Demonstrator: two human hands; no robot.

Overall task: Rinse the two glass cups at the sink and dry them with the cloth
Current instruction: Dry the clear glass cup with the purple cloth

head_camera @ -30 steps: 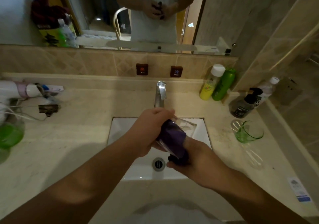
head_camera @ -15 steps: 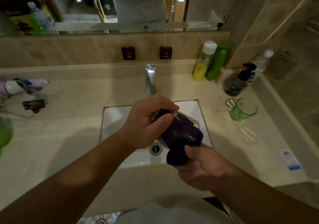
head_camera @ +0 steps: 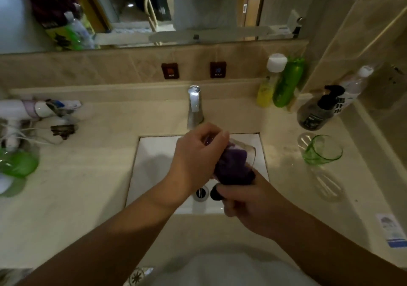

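Left hand (head_camera: 196,160) fingers (head_camera: 217,134) were curled around the clear glass cup (head_camera: 247,151), gripping it from the left side above the sink (head_camera: 154,153). Right hand (head_camera: 248,206) fingers (head_camera: 222,190) were clenched on the lower end of the purple cloth (head_camera: 231,166), which was stuffed into the cup and bunched out of its near end. The cup lay tilted, with one end toward the back right and the other toward the person; which end was the mouth could not be told. Both hands sat over the white basin, just in front of the chrome tap (head_camera: 195,107), and the drain (head_camera: 201,193) showed just left of the right hand.

The second cup, a green glass cup (head_camera: 322,150), stood upright on the beige surface (head_camera: 77,186) to the right of the sink, well apart from the hands. Behind it stood a dark pump bottle (head_camera: 317,111) and a clear bottle with a white cap (head_camera: 354,85). A yellow bottle (head_camera: 269,80) and a green bottle (head_camera: 288,82) stood side by side, touching, at the back ledge right of the tap. Hot and cold tags (head_camera: 170,71) were on the tiled wall above the tap. A white hair dryer (head_camera: 24,109) with its cord lay at the far left of the surface, with a green item (head_camera: 18,164) near it, too blurred to identify. A small printed card (head_camera: 391,229) lay at the right edge.
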